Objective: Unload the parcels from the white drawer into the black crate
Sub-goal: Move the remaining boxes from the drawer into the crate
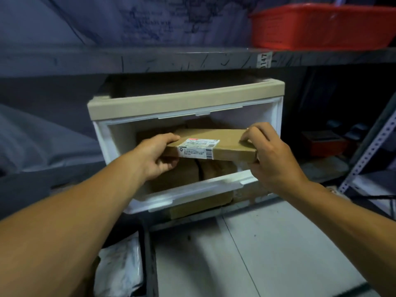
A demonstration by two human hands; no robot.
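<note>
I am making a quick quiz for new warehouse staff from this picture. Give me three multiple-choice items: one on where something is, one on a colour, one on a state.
1. Where is the basket?
A. On the shelf above the drawer
B. Inside the drawer
C. On the floor

2. What colour is that basket?
A. Blue
B. Red
C. Green

3. How is the labelled cardboard parcel held?
A. By one hand
B. By both hands
C. By neither

Answers:
1 A: the basket stands on the dark shelf over the white drawer.
2 B: its mesh walls are red.
3 B: the left hand and right hand grip opposite ends of the parcel.
</note>
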